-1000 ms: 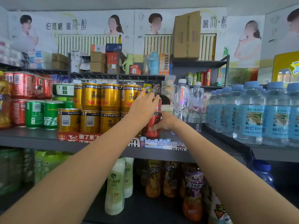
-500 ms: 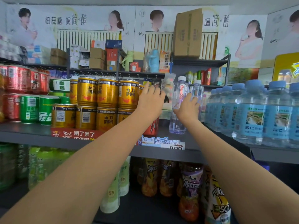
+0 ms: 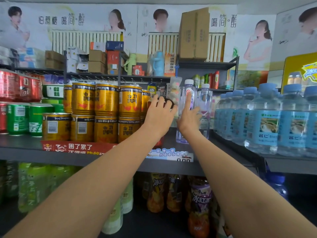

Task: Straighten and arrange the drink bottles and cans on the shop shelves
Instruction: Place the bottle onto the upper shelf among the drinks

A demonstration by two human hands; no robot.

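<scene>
Centre frame, both arms reach over the shelf (image 3: 103, 158): the left hand (image 3: 158, 115) spreads open against a red can (image 3: 159, 141) beside the gold cans (image 3: 106, 100), while the right hand (image 3: 188, 117) lays straight fingers on the clear bottle (image 3: 187, 95), upright on the shelf

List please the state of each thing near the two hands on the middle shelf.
left hand: fingers spread, on the can behind it
right hand: index finger straight, touching the clear bottle
clear bottle: upright, capped
second clear bottle: upright, capped
gold cans: stacked in two tiers, upright
blue water bottles: upright, capped
</scene>
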